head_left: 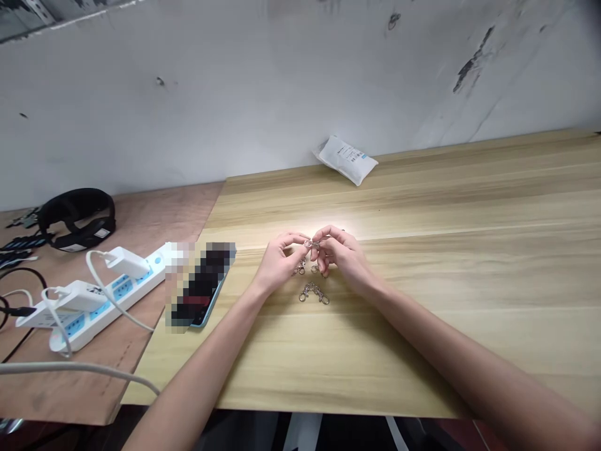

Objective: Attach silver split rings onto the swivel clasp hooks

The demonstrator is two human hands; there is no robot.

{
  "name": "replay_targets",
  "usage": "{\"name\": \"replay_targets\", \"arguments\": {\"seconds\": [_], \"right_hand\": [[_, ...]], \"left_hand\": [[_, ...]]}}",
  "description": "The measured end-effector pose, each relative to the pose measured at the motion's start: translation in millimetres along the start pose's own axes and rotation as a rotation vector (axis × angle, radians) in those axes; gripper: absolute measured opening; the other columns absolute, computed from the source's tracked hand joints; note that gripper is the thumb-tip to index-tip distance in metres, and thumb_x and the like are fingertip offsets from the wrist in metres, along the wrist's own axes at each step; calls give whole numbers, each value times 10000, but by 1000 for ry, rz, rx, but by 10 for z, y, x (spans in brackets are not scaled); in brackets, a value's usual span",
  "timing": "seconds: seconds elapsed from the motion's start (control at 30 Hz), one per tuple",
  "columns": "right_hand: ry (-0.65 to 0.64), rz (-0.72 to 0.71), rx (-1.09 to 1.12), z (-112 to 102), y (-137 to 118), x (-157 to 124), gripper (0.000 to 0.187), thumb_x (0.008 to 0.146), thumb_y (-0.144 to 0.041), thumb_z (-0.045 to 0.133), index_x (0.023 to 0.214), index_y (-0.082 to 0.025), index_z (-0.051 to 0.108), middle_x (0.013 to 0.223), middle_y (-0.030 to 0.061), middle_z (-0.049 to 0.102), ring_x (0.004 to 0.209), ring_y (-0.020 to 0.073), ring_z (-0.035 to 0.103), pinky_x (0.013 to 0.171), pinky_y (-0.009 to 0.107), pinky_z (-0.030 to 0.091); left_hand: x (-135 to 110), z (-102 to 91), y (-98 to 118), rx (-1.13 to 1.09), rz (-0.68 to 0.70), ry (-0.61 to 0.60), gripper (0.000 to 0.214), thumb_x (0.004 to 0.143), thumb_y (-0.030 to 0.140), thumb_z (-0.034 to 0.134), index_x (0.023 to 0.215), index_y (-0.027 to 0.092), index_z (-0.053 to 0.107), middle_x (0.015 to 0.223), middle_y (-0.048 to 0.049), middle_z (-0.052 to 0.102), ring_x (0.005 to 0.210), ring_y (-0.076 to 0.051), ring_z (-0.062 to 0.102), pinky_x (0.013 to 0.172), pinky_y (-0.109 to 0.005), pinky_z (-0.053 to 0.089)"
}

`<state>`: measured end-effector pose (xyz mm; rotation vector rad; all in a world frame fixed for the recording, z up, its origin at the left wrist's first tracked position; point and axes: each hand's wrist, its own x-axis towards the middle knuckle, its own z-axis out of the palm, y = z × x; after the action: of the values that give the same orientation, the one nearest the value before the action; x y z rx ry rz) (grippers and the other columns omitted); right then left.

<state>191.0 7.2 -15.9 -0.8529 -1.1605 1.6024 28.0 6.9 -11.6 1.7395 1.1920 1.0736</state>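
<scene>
My left hand (280,260) and my right hand (342,255) meet over the middle of the light wooden table (422,263). Both pinch a small metal key ring (312,244) between their fingertips. Small metal clasps (300,268) hang just below the fingers. On the table right in front of my hands lies a pair of loose metal clasps (313,293).
A phone (201,285) lies left of my hands near the table's edge. A white power strip (94,294) with chargers and cables sits on the brown board to the left, with black headphones (77,219) behind it. A white packet (346,159) lies by the wall.
</scene>
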Motion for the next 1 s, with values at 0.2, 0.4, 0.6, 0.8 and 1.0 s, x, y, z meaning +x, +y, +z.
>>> {"name": "replay_targets", "arguments": {"seconds": [0.2, 0.4, 0.6, 0.8, 1.0], "right_hand": [[18, 50, 99, -21, 14, 12, 117, 738, -235, 556, 850, -208, 535, 632, -22, 628, 427, 105, 528, 380, 225, 405], [23, 80, 133, -60, 21, 34, 157, 721, -224, 579, 869, -198, 536, 611, -17, 634, 415, 113, 531, 379, 232, 418], [-9, 86, 139, -71, 16, 31, 180, 732, -244, 613, 887, -191, 538, 620, -12, 650, 413, 106, 527, 375, 221, 418], [-6, 50, 87, -45, -13, 12, 159, 757, -271, 602, 879, -197, 532, 647, -15, 662, 412, 96, 525, 373, 213, 413], [-1, 35, -2, -22, -37, 2, 165, 773, -268, 575, 913, -203, 514, 654, -23, 661, 408, 93, 515, 373, 214, 418]], "left_hand": [[-6, -3, -38, -117, -51, -7, 199, 815, 341, 674, 933, 186, 719, 1060, -100, 685, 942, -220, 672, 792, -354, 539], [-7, -38, -60, -111, 19, -33, 215, 808, 350, 700, 958, 199, 725, 1094, -93, 664, 1060, -226, 635, 832, -330, 537], [7, -53, -50, -50, 59, -11, 187, 817, 343, 701, 945, 217, 750, 1056, -80, 683, 1026, -211, 643, 830, -322, 538], [22, -66, -27, 18, 102, 46, 113, 800, 299, 719, 866, 215, 757, 971, -67, 706, 931, -200, 663, 845, -352, 529], [-3, -57, 0, 174, 173, 88, 31, 805, 230, 700, 808, 200, 708, 961, -45, 675, 951, -184, 641, 928, -365, 476]]}}
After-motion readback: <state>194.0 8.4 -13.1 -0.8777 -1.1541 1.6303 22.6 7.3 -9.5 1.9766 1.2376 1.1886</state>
